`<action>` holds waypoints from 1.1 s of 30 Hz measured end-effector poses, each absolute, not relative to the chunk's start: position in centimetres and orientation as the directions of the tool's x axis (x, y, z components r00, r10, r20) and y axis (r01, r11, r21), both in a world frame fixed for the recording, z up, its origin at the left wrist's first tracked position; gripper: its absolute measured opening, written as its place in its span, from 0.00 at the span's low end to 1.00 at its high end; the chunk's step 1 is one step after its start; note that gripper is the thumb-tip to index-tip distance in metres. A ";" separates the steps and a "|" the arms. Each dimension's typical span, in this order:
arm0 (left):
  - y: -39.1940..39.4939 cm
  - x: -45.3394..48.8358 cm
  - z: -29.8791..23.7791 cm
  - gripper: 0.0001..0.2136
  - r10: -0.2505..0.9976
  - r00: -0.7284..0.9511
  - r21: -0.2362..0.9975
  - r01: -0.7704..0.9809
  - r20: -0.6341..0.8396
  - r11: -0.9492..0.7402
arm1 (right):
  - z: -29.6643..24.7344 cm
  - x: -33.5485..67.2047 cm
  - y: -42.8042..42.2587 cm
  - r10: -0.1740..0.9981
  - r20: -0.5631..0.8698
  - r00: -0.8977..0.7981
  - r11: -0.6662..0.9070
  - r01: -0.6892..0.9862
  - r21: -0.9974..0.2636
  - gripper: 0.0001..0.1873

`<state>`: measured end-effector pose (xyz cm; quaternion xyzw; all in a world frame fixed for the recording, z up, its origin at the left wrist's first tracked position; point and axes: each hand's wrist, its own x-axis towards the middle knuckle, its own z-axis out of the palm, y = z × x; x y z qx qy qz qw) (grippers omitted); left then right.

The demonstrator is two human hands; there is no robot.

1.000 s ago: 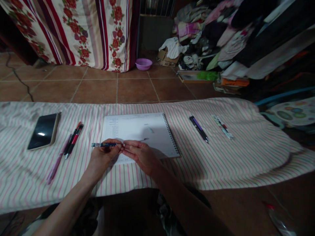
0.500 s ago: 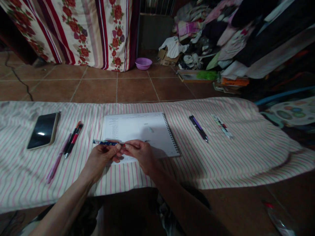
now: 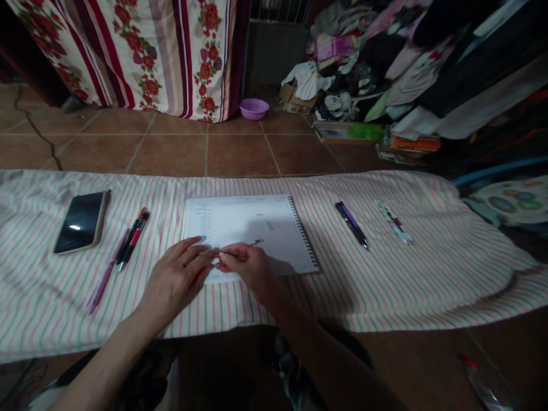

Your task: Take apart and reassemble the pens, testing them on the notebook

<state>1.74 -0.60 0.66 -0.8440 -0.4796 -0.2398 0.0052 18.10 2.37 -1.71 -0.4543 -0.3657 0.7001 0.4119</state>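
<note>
My left hand is turned back up over the lower left of the spiral notebook. Its fingertips reach a small reddish pen part, and the palm hides whatever lies beneath. From the other side, the thumb and fingers of my right hand pinch that same part. Just beyond the right knuckles, a thin dark pointed piece shows over the page. Higher on the paper is a small pale piece. The blue patterned pen barrel is out of sight.
Left of the notebook lie a phone, a pink-purple pen and black-and-red pens. To the right are dark purple pens and pale patterned pens. A striped cloth covers the surface.
My left hand has rolled over from a pinch on the blue barrel to back up with longer fingers, covering the barrel. My right hand keeps its pinch. The view has shifted slightly.
</note>
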 end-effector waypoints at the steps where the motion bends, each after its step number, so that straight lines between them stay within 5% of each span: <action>1: -0.6 1.8 0.2 0.11 0.814 0.425 0.219 0.817 0.396 -0.533 | -1.7 18.1 2.3 0.907 -0.332 -0.259 -0.393 -0.234 -0.889 0.14; 9: -0.8 1.8 -0.7 0.12 0.888 0.296 0.408 0.805 0.351 -0.430 | -2.0 18.4 2.2 0.903 -0.294 -0.314 -0.378 -0.252 -0.891 0.18; 14: -0.7 1.3 -0.8 0.13 0.942 0.275 0.622 0.708 0.192 -0.334 | -2.0 18.3 2.1 0.904 -0.283 -0.321 -0.367 -0.241 -0.899 0.18; 20: -1.0 1.8 0.2 0.12 0.991 0.063 0.945 0.312 -0.122 0.096 | -1.3 18.3 2.2 0.912 -0.287 -0.292 -0.356 -0.221 -0.908 0.17; 26: -0.8 1.7 1.7 0.13 0.976 -0.004 0.976 -0.001 -0.218 0.218 | -0.8 18.4 2.1 0.918 -0.274 -0.286 -0.326 -0.151 -0.933 0.14; 33: -0.7 1.9 1.3 0.17 0.957 -0.025 0.956 0.040 -0.290 0.291 | -0.2 19.9 2.6 0.974 -0.073 -0.215 -0.043 0.140 -0.989 0.11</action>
